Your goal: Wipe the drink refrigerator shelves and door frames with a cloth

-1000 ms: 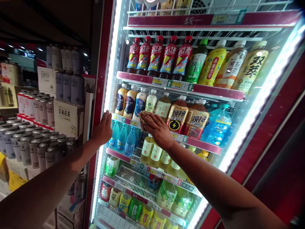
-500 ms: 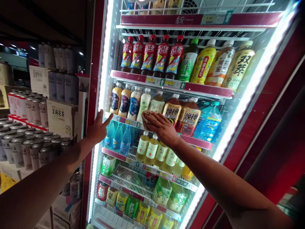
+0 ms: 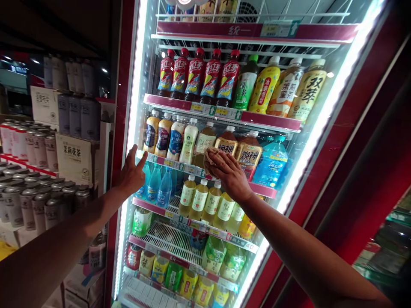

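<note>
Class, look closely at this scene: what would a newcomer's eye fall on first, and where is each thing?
The brightly lit drinks cooler fills the centre, its red-capped bottles standing in a row at the left of an upper shelf. In front of its middle, the right hand holds a crumpled brown cloth. The left hand is spread at the cooler's left side.
</note>
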A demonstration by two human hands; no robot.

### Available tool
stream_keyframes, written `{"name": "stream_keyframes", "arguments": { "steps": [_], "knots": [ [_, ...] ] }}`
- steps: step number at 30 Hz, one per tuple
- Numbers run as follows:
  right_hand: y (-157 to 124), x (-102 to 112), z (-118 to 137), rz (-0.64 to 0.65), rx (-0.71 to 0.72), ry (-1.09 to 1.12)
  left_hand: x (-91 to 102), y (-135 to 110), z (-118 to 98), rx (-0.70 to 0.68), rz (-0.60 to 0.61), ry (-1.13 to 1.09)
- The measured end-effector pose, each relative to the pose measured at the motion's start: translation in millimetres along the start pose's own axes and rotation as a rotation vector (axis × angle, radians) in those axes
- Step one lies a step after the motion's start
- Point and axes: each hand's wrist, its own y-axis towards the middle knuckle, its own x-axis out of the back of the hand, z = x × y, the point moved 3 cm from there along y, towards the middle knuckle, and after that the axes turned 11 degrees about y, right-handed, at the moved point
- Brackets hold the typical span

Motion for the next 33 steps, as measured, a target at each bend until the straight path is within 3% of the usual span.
{"name": "stream_keyframes", "arguments": {
  "steps": [6,11,17,22,28,33],
  "knots": [
    [-13.2,3.9,-1.9,0.047,0.069,0.005,-1.6,1.0,-9.9,-0.039,-0.028,0.007],
    [-20.1,7.9,-6.6,-0.014,-0.040,0.016,0.2,-1.9,-14.7,-0.079,-0.045,0.009],
    [-29.2,13.7,-9.4,0.017,0.009,0.038,3.7,-2.6,-19.7,-0.066,0.061,0.047],
    [-37.9,22.5,-19.1,-0.089,-0.076,-0.008,7.1,-0.8,-22.3,-0.073,0.086,0.044],
    [-46.2,28.6,-26.0,0.003,0.019,0.012,10.7,-1.1,-26.4,0.001,0.125,0.004],
    [-51.4,39.0,-36.8,-0.102,-0.065,-0.024,11.0,-2.8,-29.6,0.007,0.122,0.004]
  ]
}}
